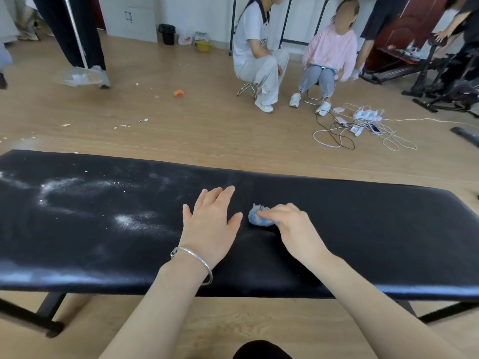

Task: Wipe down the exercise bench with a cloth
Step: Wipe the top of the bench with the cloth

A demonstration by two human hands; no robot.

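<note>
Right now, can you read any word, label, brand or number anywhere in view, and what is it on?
No text here can be read.
The notice on the far wall: dark marks, too small and blurred to read.
The dark print on the white shirt: blurred, unreadable.
The bench and the cloth: no text shows on either.
</note>
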